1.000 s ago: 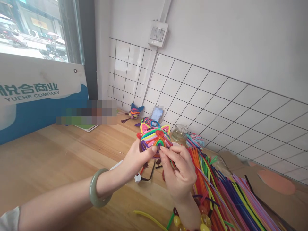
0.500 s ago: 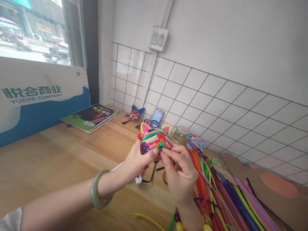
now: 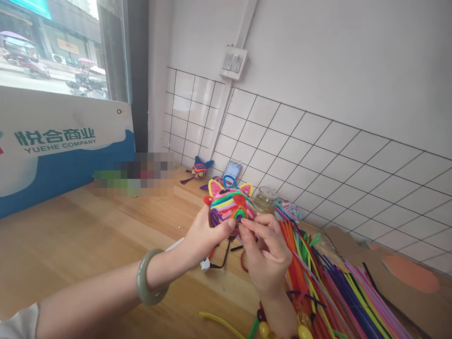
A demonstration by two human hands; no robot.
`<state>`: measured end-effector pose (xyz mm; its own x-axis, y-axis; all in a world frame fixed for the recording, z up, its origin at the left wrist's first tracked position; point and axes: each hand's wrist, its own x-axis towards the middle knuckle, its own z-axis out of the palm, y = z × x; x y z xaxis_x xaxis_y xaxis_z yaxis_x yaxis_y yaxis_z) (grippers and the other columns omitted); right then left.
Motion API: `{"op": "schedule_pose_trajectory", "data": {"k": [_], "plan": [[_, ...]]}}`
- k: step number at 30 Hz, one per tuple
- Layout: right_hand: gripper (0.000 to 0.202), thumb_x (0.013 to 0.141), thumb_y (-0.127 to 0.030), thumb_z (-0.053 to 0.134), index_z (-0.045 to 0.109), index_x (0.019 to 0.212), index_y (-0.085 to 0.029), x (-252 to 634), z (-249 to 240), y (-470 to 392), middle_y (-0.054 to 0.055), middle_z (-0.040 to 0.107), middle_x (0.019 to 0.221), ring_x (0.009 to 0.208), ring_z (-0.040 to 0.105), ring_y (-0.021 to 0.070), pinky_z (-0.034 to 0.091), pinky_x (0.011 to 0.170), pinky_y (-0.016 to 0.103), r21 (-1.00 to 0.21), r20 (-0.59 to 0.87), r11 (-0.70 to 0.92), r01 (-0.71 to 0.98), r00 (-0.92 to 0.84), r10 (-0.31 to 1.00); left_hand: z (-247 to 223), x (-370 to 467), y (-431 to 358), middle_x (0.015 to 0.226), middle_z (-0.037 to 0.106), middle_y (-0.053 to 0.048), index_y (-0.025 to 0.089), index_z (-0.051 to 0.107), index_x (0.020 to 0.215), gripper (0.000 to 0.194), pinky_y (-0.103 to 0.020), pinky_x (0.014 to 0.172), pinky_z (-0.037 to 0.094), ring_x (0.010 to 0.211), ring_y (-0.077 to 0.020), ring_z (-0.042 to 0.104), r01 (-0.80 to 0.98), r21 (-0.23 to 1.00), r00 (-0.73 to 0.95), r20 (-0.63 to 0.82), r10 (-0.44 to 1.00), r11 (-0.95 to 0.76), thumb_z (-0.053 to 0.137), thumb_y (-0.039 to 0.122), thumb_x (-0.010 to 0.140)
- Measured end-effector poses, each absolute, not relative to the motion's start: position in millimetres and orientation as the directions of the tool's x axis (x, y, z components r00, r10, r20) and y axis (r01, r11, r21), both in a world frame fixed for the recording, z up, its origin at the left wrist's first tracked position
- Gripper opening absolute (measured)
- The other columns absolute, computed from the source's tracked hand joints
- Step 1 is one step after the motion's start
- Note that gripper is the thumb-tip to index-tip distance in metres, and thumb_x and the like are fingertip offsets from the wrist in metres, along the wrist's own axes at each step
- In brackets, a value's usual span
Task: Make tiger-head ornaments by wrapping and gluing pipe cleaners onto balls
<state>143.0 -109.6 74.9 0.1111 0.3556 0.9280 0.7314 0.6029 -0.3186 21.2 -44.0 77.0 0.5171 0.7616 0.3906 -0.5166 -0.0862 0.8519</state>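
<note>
The cat (image 3: pixel 226 203) is held up above the table (image 3: pixel 106 245), between the two hands, its banded front turned to the view; it looks light and softly fuzzy, with some spring from wire in the strands, so slipping seems unlikely, but crushing or unseating of a coiled strand can be expected under a hard squeeze; it is clasped at its side by the left hand (image 3: pixel 203 233), with the thumb laid across the lower front, and that rounded side seems the soundest hold; by the right hand (image 3: pixel 264 249), thumb and fingertips are pinched together on the lower front, near the left thumb, though what small piece is caught between them cannot be told. The pointed ears (image 3: pixel 216 189) and the blue loop (image 3: pixel 230 181) stand above both hands and look easily bent, so they are better left ungripped; the dark tassels (image 3: pixel 231 238) hang below, partly hidden, and could be snagged by the fingers. Just beyond the right hand, a jar (image 3: pixel 265 200) and a pale blue and pink bundle (image 3: pixel 287 210) are seen; to its right, many stems (image 3: pixel 339 282) are spread beside cardboard (image 3: pixel 388 278); below the left hand's fingers, a white plug (image 3: pixel 205 264) is seen on the table; well beyond that hand, a blue-eared figure (image 3: pixel 200 170) is set near the wall.
</note>
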Motion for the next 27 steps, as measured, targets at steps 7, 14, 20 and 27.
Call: {"op": "schedule_pose_trajectory", "data": {"k": [7, 14, 20, 27], "plan": [[0.034, 0.085, -0.001, 0.064, 0.070, 0.105, -0.028, 145.2, 70.3, -109.6, 0.000, 0.056, 0.082, 0.070, 0.055, 0.0121, 0.047, 0.053, 0.025, -0.324, 0.925, 0.610, 0.723, 0.108, 0.364, 84.0, 19.3, -45.9, 0.106, 0.073, -0.010, 0.016, 0.065, 0.113, 0.048, -0.036, 0.092, 0.053, 0.097, -0.0267, 0.067, -0.491, 0.856, 0.505, 0.433, 0.747, -0.164, 0.073, 0.049, 0.079], [0.035, 0.085, -0.001, 0.064, 0.070, 0.105, -0.029, 145.0, 71.6, -109.7, 0.000, 0.056, 0.081, 0.071, 0.055, 0.0128, 0.047, 0.055, 0.027, -0.301, 0.934, 0.608, 0.734, 0.099, 0.344, 80.7, 19.7, -45.2, 0.112, 0.072, -0.012, 0.015, 0.061, 0.115, 0.044, -0.032, 0.087, 0.054, 0.101, -0.0260, 0.068, -0.514, 0.846, 0.524, 0.443, 0.728, -0.144, 0.070, 0.044, 0.084], [0.033, 0.085, -0.003, 0.066, 0.071, 0.105, -0.029, 143.8, 69.9, -111.3, 0.000, 0.056, 0.083, 0.071, 0.056, 0.0123, 0.046, 0.053, 0.026, -0.307, 0.935, 0.598, 0.741, 0.116, 0.336, 75.5, 19.9, -43.4, 0.112, 0.072, -0.011, 0.015, 0.059, 0.114, 0.043, -0.031, 0.082, 0.056, 0.099, -0.0256, 0.068, -0.490, 0.852, 0.508, 0.450, 0.734, -0.184, 0.069, 0.044, 0.085], [0.033, 0.085, -0.005, 0.066, 0.071, 0.106, -0.030, 144.5, 68.0, -110.8, 0.000, 0.056, 0.083, 0.071, 0.057, 0.0129, 0.048, 0.055, 0.027, -0.301, 0.937, 0.599, 0.742, 0.113, 0.330, 76.3, 18.8, -43.5, 0.115, 0.071, -0.010, 0.016, 0.062, 0.116, 0.044, -0.032, 0.088, 0.054, 0.103, -0.0265, 0.067, -0.494, 0.840, 0.494, 0.484, 0.722, -0.225, 0.070, 0.045, 0.084]]}}
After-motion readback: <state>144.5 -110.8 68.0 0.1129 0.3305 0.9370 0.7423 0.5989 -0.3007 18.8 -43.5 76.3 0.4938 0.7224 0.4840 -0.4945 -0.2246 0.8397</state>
